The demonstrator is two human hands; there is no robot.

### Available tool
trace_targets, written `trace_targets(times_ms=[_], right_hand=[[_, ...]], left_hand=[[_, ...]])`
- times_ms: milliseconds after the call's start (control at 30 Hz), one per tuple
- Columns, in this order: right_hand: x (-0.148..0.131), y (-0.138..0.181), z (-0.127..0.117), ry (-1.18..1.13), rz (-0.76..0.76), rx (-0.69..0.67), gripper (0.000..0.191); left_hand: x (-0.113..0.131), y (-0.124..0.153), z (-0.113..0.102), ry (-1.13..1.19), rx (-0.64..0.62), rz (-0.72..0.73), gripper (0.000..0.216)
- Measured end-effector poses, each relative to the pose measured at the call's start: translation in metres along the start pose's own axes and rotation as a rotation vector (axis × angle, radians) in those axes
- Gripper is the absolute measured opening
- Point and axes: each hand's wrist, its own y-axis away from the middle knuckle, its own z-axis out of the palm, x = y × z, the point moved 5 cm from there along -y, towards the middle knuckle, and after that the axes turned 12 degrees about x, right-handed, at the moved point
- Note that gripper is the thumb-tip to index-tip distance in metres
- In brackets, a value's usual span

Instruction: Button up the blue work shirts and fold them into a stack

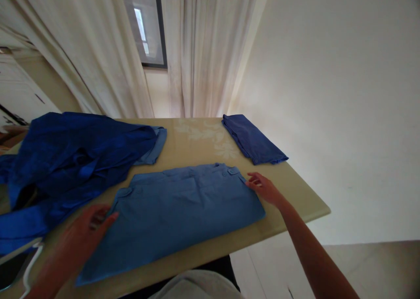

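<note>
A folded light-blue garment point(183, 207) with buttoned tabs near its far corners lies flat on the table in front of me. My left hand point(87, 231) is at its left edge, thumb and fingers apart, slightly blurred. At the right edge, by the right-hand tab, my right hand point(264, 188) has loosely bent fingers that touch or nearly touch the cloth. Neither hand visibly grips the fabric.
A rumpled heap of dark-blue clothes point(75, 154) covers the table's left side, with a lighter blue piece point(155, 148) beneath. A folded navy garment point(252, 139) lies at the far right. A phone-like device point(15, 268) with a white cable point(31, 264) sits near left.
</note>
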Motion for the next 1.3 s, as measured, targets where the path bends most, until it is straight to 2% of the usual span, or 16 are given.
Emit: trace_targets(times_ms=[33,100,133,233,333,467,600,700,867,1000,1100,1200,1300], right_hand=[[-0.01,-0.012,0.005,0.019,-0.081,0.047,0.063],[-0.034,-0.032,0.019,0.077,-0.268,0.048,0.065],[-0.045,-0.041,0.027,0.118,-0.353,0.019,0.064],[-0.063,-0.055,0.044,0.241,-0.491,-0.089,0.058],[-0.065,-0.057,0.044,0.3,-0.516,-0.093,0.053],[-0.066,-0.053,0.027,0.291,-0.522,-0.002,0.042],[-0.079,-0.054,0.018,0.255,-0.573,-0.018,0.028],[-0.086,-0.056,0.022,0.261,-0.581,-0.075,0.027],[-0.085,-0.062,0.032,0.297,-0.575,-0.157,0.031],[-0.075,-0.078,0.037,0.197,-0.539,-0.093,0.03],[-0.067,-0.088,0.047,0.209,-0.509,-0.056,0.026],[-0.061,-0.092,0.055,0.266,-0.468,-0.111,0.022],[-0.061,-0.09,0.051,0.273,-0.43,-0.153,0.021]], left_hand=[[0.018,-0.014,0.001,0.003,0.046,0.064,0.059],[0.057,-0.039,0.012,-0.009,0.009,0.265,0.056],[0.072,-0.05,0.019,-0.024,-0.021,0.319,0.054],[0.094,-0.07,0.038,-0.066,-0.182,0.387,0.046],[0.093,-0.075,0.043,-0.043,-0.247,0.403,0.039],[0.086,-0.074,0.031,-0.025,-0.229,0.381,0.042],[0.087,-0.079,0.021,-0.086,-0.267,0.326,0.044],[0.091,-0.084,0.02,-0.092,-0.281,0.343,0.044],[0.093,-0.087,0.021,0.022,-0.212,0.376,0.048],[0.088,-0.095,0.027,-0.029,-0.177,0.314,0.05],[0.092,-0.1,0.036,-0.118,-0.201,0.324,0.049],[0.093,-0.1,0.042,-0.183,-0.229,0.371,0.05],[0.083,-0.1,0.042,-0.194,-0.265,0.372,0.055]])
